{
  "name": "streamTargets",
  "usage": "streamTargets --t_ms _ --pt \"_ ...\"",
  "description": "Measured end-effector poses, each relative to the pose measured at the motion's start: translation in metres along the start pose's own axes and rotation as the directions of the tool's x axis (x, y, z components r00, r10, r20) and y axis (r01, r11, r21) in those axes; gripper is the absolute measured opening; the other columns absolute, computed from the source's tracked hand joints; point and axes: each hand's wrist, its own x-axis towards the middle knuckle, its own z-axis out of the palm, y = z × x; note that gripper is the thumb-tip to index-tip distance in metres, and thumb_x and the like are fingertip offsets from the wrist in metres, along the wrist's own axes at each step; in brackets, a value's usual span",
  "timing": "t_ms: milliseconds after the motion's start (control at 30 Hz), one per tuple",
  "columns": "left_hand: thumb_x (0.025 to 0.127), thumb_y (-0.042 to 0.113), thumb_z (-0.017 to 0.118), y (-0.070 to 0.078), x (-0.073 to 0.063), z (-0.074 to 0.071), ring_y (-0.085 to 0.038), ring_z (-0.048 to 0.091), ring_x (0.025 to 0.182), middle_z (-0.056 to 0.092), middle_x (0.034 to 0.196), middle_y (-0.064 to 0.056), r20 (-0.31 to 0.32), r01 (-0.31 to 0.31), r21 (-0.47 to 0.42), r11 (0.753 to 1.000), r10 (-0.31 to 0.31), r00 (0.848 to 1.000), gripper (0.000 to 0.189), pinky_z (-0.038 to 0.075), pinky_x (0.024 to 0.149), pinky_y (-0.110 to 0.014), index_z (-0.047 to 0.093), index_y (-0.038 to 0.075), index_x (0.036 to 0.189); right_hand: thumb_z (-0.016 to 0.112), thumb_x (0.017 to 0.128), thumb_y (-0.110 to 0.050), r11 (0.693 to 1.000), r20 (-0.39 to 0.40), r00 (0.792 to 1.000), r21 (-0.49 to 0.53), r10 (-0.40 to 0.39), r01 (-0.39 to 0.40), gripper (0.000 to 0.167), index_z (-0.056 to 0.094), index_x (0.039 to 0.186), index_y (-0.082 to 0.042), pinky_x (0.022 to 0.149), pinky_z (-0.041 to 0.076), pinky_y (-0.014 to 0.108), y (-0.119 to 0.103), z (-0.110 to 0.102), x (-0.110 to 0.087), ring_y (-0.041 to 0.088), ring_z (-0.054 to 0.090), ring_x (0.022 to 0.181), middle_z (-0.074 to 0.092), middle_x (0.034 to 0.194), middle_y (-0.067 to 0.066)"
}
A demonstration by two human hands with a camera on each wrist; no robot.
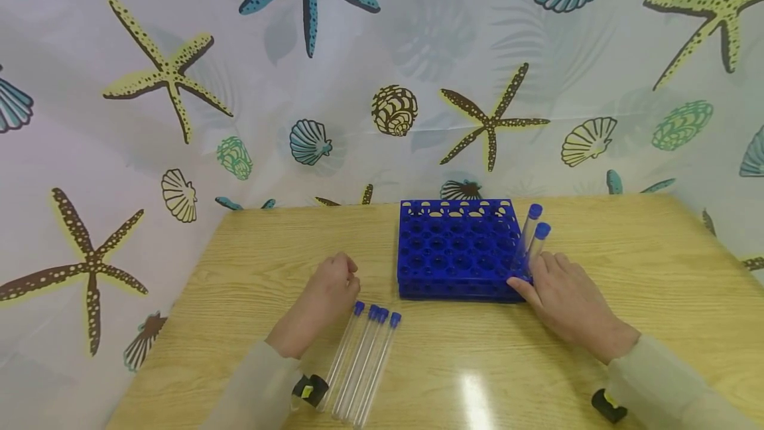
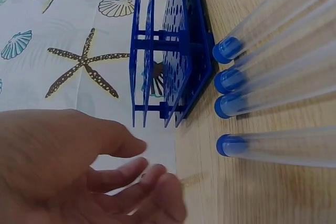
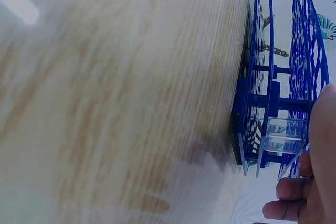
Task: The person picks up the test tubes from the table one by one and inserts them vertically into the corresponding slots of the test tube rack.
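A blue test tube rack (image 1: 456,283) stands on the table. Two clear test tubes (image 1: 528,233) with blue caps rise from its right end; their lower parts show through the rack's side in the right wrist view. My right hand (image 1: 570,300) grips the rack's front right corner, thumb on the top edge and fingers down along the side. To the left of the rack, my left hand (image 1: 331,284) hovers with loosely curled fingers and nothing in them. Just beside it, several capped test tubes (image 1: 357,363) lie side by side, caps pointing toward the back.
The wooden table (image 1: 668,271) ends at the back against a white curtain (image 1: 352,85) printed with starfish and shells. Most holes of the rack hold no tube. A dark wrist strap (image 1: 310,390) on the left sleeve is close to the lying tubes.
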Motion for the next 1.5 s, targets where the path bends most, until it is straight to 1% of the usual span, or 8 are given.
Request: streamTargets --t_ms 67,200,400,567,700,1000,1133,1500 --pt "0.096 0.006 0.053 -0.003 -0.003 -0.001 -0.02 0.056 0.079 0.061 0.108 -0.019 0.046 0.05 -0.013 0.999 -0.049 0.998 0.024 0.05 0.065 -0.03 0.054 -0.006 0.117 0.047 0.103 -0.045 1.0 0.002 1.0 -0.001 0.003 -0.003 0.042 0.045 0.083 -0.009 0.063 0.025 0.029 0.0 0.0 0.0 0.018 0.033 0.067 0.035 0.073 0.001" --pt "0.096 0.007 0.057 -0.009 -0.012 -0.003 -0.02 0.055 0.08 0.062 0.106 -0.02 0.121 0.101 0.027 0.995 -0.104 0.987 0.025 0.051 0.068 -0.032 0.053 -0.008 0.116 0.046 0.103 -0.045 1.0 0.006 1.0 -0.003 0.005 -0.005 0.042 0.045 0.083 -0.009 0.063 0.024 0.029 0.0 0.0 0.001 0.018 0.033 0.067 0.035 0.073 0.002" --pt "0.09 0.004 0.058 -0.015 -0.025 -0.006 -0.017 0.049 0.054 0.055 0.077 -0.011 0.21 0.119 0.058 0.991 -0.128 0.969 0.009 0.041 0.047 -0.025 0.052 -0.002 0.094 0.046 0.104 -0.046 1.0 0.01 1.0 -0.007 0.006 -0.006 0.042 0.045 0.084 -0.009 0.063 0.024 0.029 0.0 0.0 0.001 0.018 0.032 0.067 0.034 0.073 0.001" --pt "0.088 0.005 0.06 -0.016 -0.03 -0.006 -0.019 0.053 0.053 0.054 0.078 -0.01 0.264 0.156 0.043 0.987 -0.162 0.951 0.012 0.044 0.048 -0.027 0.05 0.002 0.094 0.046 0.104 -0.045 1.0 0.005 1.0 -0.003 0.005 -0.005 0.041 0.045 0.084 -0.008 0.063 0.024 0.029 0.0 0.0 0.0 0.018 0.032 0.067 0.035 0.073 0.001" --pt "0.089 0.008 0.062 -0.017 -0.032 -0.005 -0.019 0.053 0.055 0.055 0.079 -0.01 0.281 0.172 0.026 0.985 -0.173 0.944 0.017 0.044 0.05 -0.028 0.052 0.001 0.102 0.046 0.104 -0.045 1.0 0.006 1.0 0.006 0.005 -0.005 0.041 0.046 0.085 -0.009 0.063 0.025 0.03 0.001 0.0 0.0 0.018 0.033 0.067 0.036 0.073 0.001" --pt "0.088 0.009 0.065 -0.018 -0.032 0.0 -0.018 0.054 0.053 0.055 0.081 -0.01 0.296 0.153 -0.002 0.988 -0.146 0.944 0.023 0.047 0.05 -0.029 0.052 0.001 0.106 0.045 0.104 -0.045 1.0 0.016 1.0 0.017 0.013 -0.013 0.04 0.046 0.086 -0.009 0.064 0.028 0.031 0.001 0.0 0.0 0.019 0.037 0.069 0.039 0.073 0.001" --pt "0.089 0.008 0.063 -0.018 -0.032 0.002 -0.017 0.052 0.052 0.056 0.073 -0.009 0.302 0.143 0.003 0.99 -0.137 0.943 0.02 0.043 0.05 -0.027 0.053 0.002 0.105 0.046 0.104 -0.045 1.0 0.017 1.0 0.017 0.015 -0.015 0.041 0.046 0.086 -0.008 0.063 0.027 0.03 0.0 -0.001 0.0 0.019 0.036 0.069 0.039 0.073 0.001" --pt "0.086 0.0 0.055 -0.02 -0.032 0.006 -0.014 0.047 0.047 0.054 0.068 -0.006 0.3 0.103 -0.013 0.995 -0.094 0.949 0.018 0.036 0.046 -0.023 0.051 0.003 0.103 0.045 0.104 -0.044 1.0 0.018 1.0 0.024 0.02 -0.02 0.04 0.047 0.087 -0.008 0.065 0.03 0.032 0.0 -0.001 0.0 0.02 0.039 0.07 0.041 0.074 0.002"
